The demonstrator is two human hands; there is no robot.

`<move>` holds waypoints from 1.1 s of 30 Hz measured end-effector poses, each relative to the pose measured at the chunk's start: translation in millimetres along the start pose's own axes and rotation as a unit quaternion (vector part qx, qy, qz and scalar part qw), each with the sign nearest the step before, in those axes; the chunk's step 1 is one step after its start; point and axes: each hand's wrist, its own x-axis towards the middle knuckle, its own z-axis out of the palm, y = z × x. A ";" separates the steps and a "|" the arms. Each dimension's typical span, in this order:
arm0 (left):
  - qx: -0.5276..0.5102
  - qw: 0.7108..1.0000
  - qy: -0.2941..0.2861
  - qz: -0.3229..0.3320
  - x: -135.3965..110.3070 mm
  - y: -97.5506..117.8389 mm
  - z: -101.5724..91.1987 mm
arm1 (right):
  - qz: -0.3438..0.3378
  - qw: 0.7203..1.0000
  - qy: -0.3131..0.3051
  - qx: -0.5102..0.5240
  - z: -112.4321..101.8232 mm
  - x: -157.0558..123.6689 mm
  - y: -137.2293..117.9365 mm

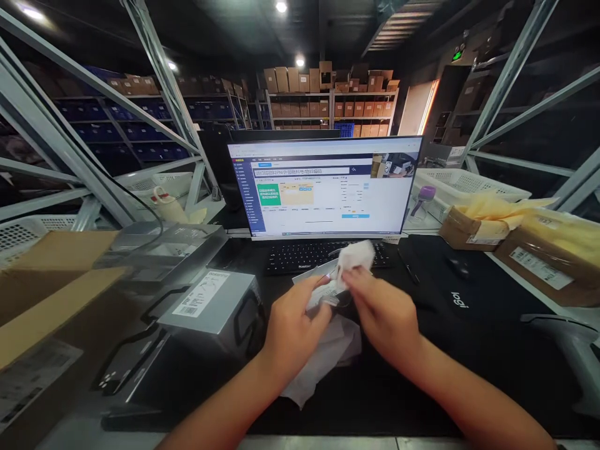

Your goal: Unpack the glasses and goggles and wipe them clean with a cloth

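Observation:
Before the keyboard, my right hand (pixel 387 312) pinches a crumpled white tissue (pixel 357 255) that is blurred by motion. My left hand (pixel 295 325) is closed, thumb and fingers on a pale flat piece (pixel 321 290), perhaps a clear plastic bag or sheet; its kind is unclear. The two hands nearly meet at this piece. Below them, a thin white sheet (pixel 325 359) lies loosely on the black desk mat, partly covered by my left hand. A grey box with a barcode label (pixel 220 300) stands left of my left hand.
A monitor (pixel 323 187) stands behind the keyboard (pixel 300 255). An open cardboard box (pixel 47 300) is at the left. On the right are a mouse (pixel 458 267), a pen (pixel 409 267), a barcode scanner (pixel 569 344) and cardboard boxes (pixel 539 256). Metal posts flank the desk.

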 end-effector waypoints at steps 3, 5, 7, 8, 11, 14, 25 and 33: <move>-0.019 0.999 -0.011 0.027 -1.8 -2.3 -0.8 | -0.112 0.993 -0.018 0.019 1.7 -4.5 -3.3; -0.028 0.999 -0.006 0.032 -1.8 -3.7 -1.5 | -0.129 0.991 -0.016 0.028 0.6 -4.0 1.7; -0.037 0.999 -0.001 -0.004 -0.4 -4.1 -1.2 | -0.036 0.999 0.001 0.026 -3.4 -0.1 15.6; -0.049 0.998 0.000 -0.031 0.5 -3.8 -0.8 | 0.050 0.998 0.010 0.034 -6.0 2.4 24.8; -0.104 0.991 0.008 -0.088 1.7 -1.8 0.0 | 0.327 0.928 0.050 0.169 -11.1 8.9 51.5; -0.128 0.987 0.026 -0.091 -0.5 -0.9 -0.6 | 0.439 0.804 0.086 0.392 -5.4 10.9 57.2; -0.132 0.990 0.006 -0.046 -12.4 -0.6 -0.7 | 0.359 0.730 -0.011 0.581 9.7 -3.3 -30.8; -0.015 0.987 -0.004 0.161 -18.1 -8.2 13.2 | 0.490 0.737 0.135 0.447 8.4 2.7 -20.7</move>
